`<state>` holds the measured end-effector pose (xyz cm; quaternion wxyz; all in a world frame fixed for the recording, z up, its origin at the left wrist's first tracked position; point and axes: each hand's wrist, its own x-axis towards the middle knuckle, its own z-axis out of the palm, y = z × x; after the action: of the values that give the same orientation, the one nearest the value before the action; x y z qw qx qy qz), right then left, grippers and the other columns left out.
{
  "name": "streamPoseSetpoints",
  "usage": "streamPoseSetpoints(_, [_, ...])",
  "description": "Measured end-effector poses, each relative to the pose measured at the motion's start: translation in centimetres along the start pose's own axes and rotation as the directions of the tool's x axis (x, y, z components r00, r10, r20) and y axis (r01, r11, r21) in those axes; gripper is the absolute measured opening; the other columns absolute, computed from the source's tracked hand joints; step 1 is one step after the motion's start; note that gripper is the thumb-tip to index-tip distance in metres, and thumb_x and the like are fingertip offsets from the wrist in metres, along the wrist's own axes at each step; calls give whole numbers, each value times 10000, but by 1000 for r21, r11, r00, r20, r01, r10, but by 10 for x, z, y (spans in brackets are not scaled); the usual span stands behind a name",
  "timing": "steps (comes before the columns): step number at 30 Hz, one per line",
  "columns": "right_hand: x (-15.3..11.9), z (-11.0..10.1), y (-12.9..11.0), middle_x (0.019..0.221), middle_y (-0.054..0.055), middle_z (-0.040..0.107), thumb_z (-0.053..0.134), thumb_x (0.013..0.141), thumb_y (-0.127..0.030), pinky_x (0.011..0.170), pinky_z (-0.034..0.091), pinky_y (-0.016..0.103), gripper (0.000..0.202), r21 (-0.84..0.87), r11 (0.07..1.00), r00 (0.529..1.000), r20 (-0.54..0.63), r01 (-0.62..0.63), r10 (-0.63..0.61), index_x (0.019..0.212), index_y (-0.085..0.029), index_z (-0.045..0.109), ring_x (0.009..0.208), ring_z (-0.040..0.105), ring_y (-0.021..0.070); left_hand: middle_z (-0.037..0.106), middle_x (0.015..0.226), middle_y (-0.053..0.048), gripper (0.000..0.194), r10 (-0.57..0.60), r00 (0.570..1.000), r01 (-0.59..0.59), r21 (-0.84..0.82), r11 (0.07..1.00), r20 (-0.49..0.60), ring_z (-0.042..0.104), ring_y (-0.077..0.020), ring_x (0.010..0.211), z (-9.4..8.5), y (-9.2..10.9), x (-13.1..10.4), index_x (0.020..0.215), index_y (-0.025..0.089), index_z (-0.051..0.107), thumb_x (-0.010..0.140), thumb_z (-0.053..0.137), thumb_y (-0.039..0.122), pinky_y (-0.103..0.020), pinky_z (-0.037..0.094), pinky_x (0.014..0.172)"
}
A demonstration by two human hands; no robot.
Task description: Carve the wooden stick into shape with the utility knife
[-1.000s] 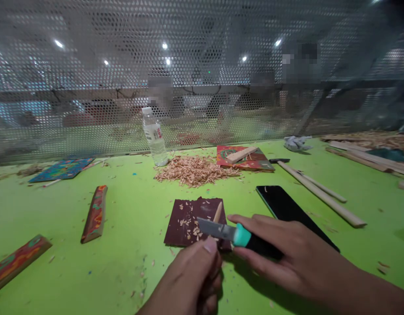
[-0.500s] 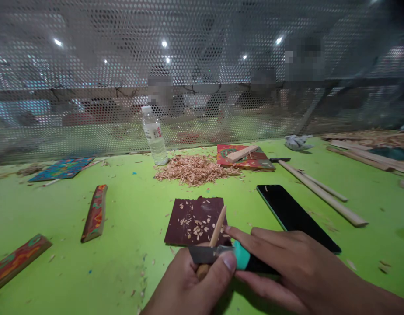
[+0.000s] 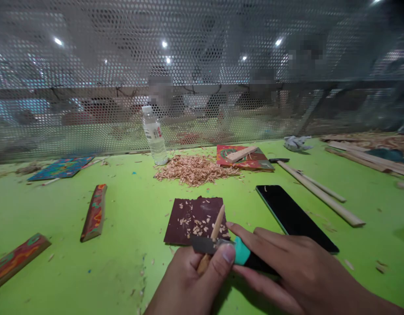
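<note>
My left hand (image 3: 197,280) is closed around a slim wooden stick (image 3: 218,222) whose tapered tip points away from me. Its thumb presses on the back of a carving knife (image 3: 203,245). My right hand (image 3: 287,267) grips the knife's black and turquoise handle (image 3: 242,251), index finger stretched out along it. The blade lies across the stick, just above my left fingers. Beneath the stick's tip is a dark brown sheet of sandpaper (image 3: 179,225), scattered with small wood chips (image 3: 200,227).
A black phone (image 3: 297,214) lies to the right, near wooden rods (image 3: 323,194). Behind stand a water bottle (image 3: 155,138) and a pile of shavings (image 3: 195,170). Painted wood strips (image 3: 94,212) lie left. A perforated metal screen (image 3: 195,118) closes off the green table's far side.
The knife blade has slid a little way up the stick, away from me, and the left thumb has moved with it. Both hands keep their hold.
</note>
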<state>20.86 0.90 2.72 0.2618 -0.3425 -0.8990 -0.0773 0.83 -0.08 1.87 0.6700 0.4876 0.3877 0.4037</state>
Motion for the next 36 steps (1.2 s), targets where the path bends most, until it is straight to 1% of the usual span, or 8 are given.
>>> streamPoseSetpoints(3, [-1, 0, -1, 829, 70, 805, 285, 1168, -406, 509, 608, 303, 506, -8, 1000, 1000, -13, -8, 8, 1252, -91, 671, 648, 785, 189, 577, 618, 34, 450, -117, 991, 119, 30, 992, -72, 498, -149, 634, -2, -3, -2, 726, 209, 730, 853, 759, 639, -272, 502, 766])
streamPoseSetpoints(6, [-2, 0, 0, 845, 77, 807, 293, 1166, -397, 508, 612, 313, 481, -24, 999, 999, -20, -31, 30, 1278, -95, 650, 659, 792, 202, 360, 555, 82, 561, -206, 977, 210, 55, 976, -58, 288, -113, 541, -5, -8, -2, 635, 207, 596, 847, 710, 714, -240, 359, 563])
streamPoseSetpoints(10, [-4, -4, 6, 937, 113, 811, 378, 1150, -373, 538, 610, 326, 408, -8, 997, 996, -50, -79, 78, 1373, -95, 577, 702, 799, 225, 409, 695, 37, 610, -152, 988, 153, 71, 986, -26, 334, -136, 654, -5, -10, 0, 725, 183, 616, 870, 619, 776, -259, 311, 601])
streamPoseSetpoints(15, [-5, -6, 15, 988, 86, 803, 465, 1130, -338, 631, 603, 311, 377, 49, 991, 986, -110, -123, 127, 1462, -167, 515, 757, 792, 210, 356, 709, 49, 592, -140, 990, 144, 192, 971, -34, 299, -139, 672, -8, -8, -1, 783, 185, 627, 872, 625, 770, -262, 313, 612])
streamPoseSetpoints(19, [-3, -5, 17, 1010, 123, 809, 473, 1111, -325, 622, 620, 343, 386, 113, 984, 990, 2, -137, 138, 1437, -142, 565, 727, 791, 236, 443, 744, 35, 578, -118, 993, 119, 179, 977, -14, 365, -140, 707, -8, -5, 0, 858, 178, 659, 868, 651, 755, -244, 349, 636])
streamPoseSetpoints(25, [0, -5, 13, 1009, 105, 817, 565, 1067, -351, 709, 648, 316, 370, 235, 960, 958, 273, -155, 88, 1377, -184, 678, 807, 797, 233, 724, 946, -36, 551, -111, 994, 112, 146, 983, -11, 598, -198, 927, -4, 1, -2, 1034, 206, 756, 895, 645, 728, -271, 479, 867])
streamPoseSetpoints(30, [1, -5, 12, 980, 99, 814, 560, 1076, -377, 678, 641, 295, 369, 202, 972, 969, 237, -118, 68, 1375, -196, 679, 764, 789, 219, 768, 984, -48, 556, -117, 993, 116, 215, 970, -6, 632, -235, 981, -5, -2, -3, 1056, 218, 780, 937, 581, 724, -300, 484, 868])
streamPoseSetpoints(36, [0, -2, 7, 882, 106, 806, 306, 1155, -427, 595, 631, 300, 515, 48, 998, 996, 78, -43, 39, 1303, -108, 682, 703, 796, 218, 680, 810, -6, 444, -47, 999, 47, 150, 988, -3, 570, -201, 881, -3, -1, 1, 851, 228, 745, 930, 653, 655, -267, 461, 865])
